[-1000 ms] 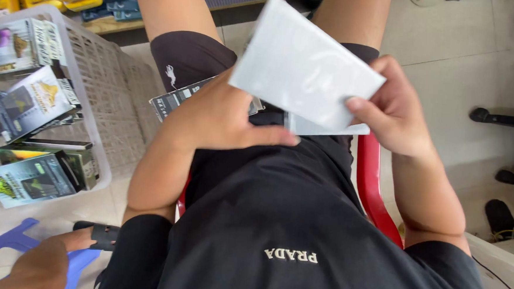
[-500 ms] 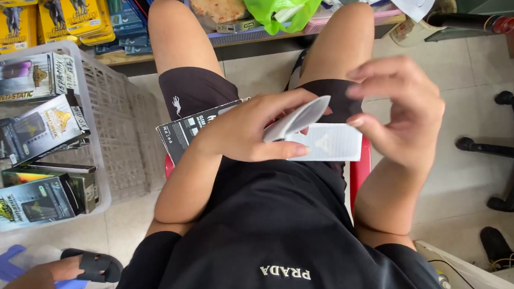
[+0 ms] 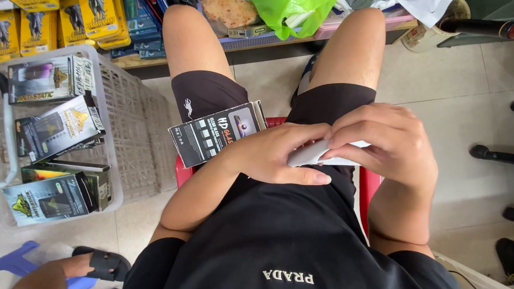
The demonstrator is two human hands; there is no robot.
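Observation:
My left hand [image 3: 277, 154] and my right hand [image 3: 386, 145] meet over my lap, both gripping a thin white sleeve [image 3: 309, 155] that is bent between the fingers. A flat dark printed box [image 3: 213, 133] lies under my left hand, sticking out to the left over my left thigh. I sit on a red stool [image 3: 372, 186], wearing black shorts and a black shirt.
A white plastic basket [image 3: 137, 132] at my left holds several dark printed boxes [image 3: 56, 125]. Yellow boxes [image 3: 46, 19] and a green bag [image 3: 290, 8] sit on a low shelf ahead. Another person's sandalled foot [image 3: 95, 265] and a blue stool [image 3: 4, 266] are at bottom left. Chair legs [image 3: 511, 155] stand at right.
The white sleeve was held up flat and wide; it has been lowered and folded down between both hands. The view has tilted up, showing more of the shelf.

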